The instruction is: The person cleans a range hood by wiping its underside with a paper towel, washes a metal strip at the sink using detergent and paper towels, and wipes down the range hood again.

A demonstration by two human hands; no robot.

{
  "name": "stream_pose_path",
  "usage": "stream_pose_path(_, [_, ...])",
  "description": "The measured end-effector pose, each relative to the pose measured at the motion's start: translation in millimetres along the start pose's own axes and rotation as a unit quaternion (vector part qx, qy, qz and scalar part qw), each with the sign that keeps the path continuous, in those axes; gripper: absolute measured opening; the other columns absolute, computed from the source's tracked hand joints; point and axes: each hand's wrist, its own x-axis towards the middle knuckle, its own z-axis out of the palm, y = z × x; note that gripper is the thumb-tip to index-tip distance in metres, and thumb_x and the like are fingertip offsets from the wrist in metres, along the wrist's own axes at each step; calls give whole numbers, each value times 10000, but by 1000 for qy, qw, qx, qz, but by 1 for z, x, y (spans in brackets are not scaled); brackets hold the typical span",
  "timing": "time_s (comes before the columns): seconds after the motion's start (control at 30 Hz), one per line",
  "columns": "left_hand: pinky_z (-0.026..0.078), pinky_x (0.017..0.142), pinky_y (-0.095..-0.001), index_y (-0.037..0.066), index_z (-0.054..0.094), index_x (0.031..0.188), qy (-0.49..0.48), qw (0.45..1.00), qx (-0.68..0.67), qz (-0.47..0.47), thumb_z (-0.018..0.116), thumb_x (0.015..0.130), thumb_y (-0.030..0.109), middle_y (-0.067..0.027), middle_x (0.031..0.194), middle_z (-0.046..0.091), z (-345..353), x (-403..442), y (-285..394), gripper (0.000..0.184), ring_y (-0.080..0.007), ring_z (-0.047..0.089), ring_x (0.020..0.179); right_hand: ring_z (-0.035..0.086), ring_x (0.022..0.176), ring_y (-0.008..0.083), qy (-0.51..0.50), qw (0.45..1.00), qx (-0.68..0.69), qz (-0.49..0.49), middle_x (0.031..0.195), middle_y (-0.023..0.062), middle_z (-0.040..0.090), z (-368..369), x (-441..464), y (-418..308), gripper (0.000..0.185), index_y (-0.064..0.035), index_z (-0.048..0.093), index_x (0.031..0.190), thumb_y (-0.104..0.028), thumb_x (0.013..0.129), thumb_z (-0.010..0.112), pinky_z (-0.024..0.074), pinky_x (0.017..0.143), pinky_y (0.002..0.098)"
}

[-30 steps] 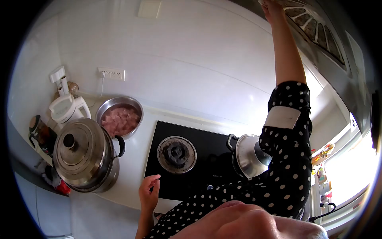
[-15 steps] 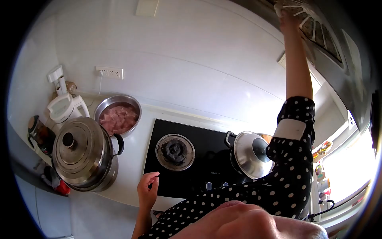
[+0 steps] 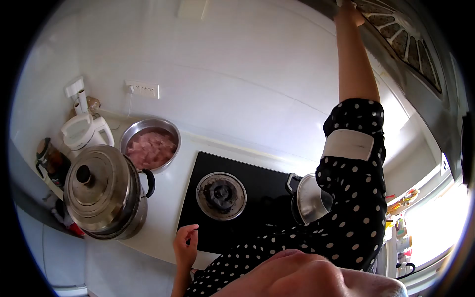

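My right hand [image 3: 350, 14] is raised to the underside of the range hood [image 3: 405, 39] at the top, its fingers closed round something white that I cannot make out. My left hand [image 3: 186, 243] hangs at the front edge of the black cooktop [image 3: 262, 188], empty, with loosely curled fingers and a gap by the thumb. Left of the centre, the bare burner [image 3: 221, 195] has a dark middle. On the cooktop's right, a lidded pan [image 3: 309, 198] is partly hidden by my polka-dot sleeve.
A large lidded steel pot [image 3: 101, 188] stands left of the cooktop. Behind it are a steel bowl of pink meat in liquid [image 3: 151, 148], a white appliance [image 3: 81, 131] and a dark jug [image 3: 52, 161]. A socket strip [image 3: 143, 89] is on the wall.
My right hand first moved right along the hood with the white thing, then back left. My left hand has stayed near the cooktop's front edge. The view has shifted slightly.
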Motion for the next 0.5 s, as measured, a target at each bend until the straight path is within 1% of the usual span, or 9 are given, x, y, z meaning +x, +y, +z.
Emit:
stream_pose_path(0.07, [453,678,-232,35,605,925,-13,1000,10,2,553,806,12,-60,877,602,-3,6,7,132,-129,565,750,489,592,190,-84,973,201,70,868,96,580,-15,-8,-5,265,-7,565,964,-236,833,581,384,527,347])
stream_pose_path(0.17, [454,683,-235,36,605,925,-17,1000,7,11,554,805,13,-63,887,604,-4,11,5,132,-135,568,755,473,599,178,-19,981,195,7,874,89,571,-26,0,5,241,-20,559,1035,-183,859,533,371,517,331])
stream_pose_path(0.2, [455,685,-235,36,606,925,-19,1000,5,14,554,805,14,-65,890,605,-5,12,5,132,-137,569,758,475,606,176,-61,985,-146,-72,894,90,571,-23,12,3,249,-27,550,1067,-168,865,517,373,520,331])
stream_pose_path(0.23, [454,686,-234,36,606,925,-20,1000,5,16,554,805,14,-65,889,605,-5,12,5,132,-139,570,759,477,613,174,-96,866,-470,-140,914,92,572,-15,31,1,260,-35,540,1100,-152,871,502,374,524,330])
stream_pose_path(0.27, [454,688,-233,36,605,924,-21,1000,6,18,554,805,14,-66,887,605,-6,13,5,132,-140,571,760,480,619,171,-119,640,-735,-190,934,93,572,-9,41,-3,276,-42,531,1132,-136,877,487,376,528,330])
stream_pose_path(0.3, [454,690,-232,36,605,924,-20,1000,8,20,554,805,13,-66,886,605,-6,14,5,132,-141,572,761,483,618,172,-95,811,-554,-162,946,93,570,-8,21,-9,289,-45,522,1150,-136,878,482,377,529,331])
stream_pose_path(0.33, [454,690,-233,35,606,924,-21,1000,9,13,555,804,13,-66,885,605,-7,15,4,132,-142,573,762,486,617,172,-64,930,-339,-124,958,94,568,-5,-18,-18,303,-48,513,1168,-135,880,477,378,530,332])
stream_pose_path(0.37, [455,691,-233,35,606,924,-25,1000,8,5,555,804,13,-66,885,604,-7,14,0,133,-142,573,763,490,616,173,-27,991,-105,-79,971,94,566,-5,-38,-24,317,-51,503,1186,-134,882,472,379,531,332])
stream_pose_path(0.5, [459,687,-236,33,608,922,-29,1000,3,10,556,803,12,-66,885,604,-3,15,1,132,-143,574,762,541,821,196,-73,982,-144,-98,1086,119,553,-27,-62,-36,335,-48,472,1219,-140,899,436,417,651,336])
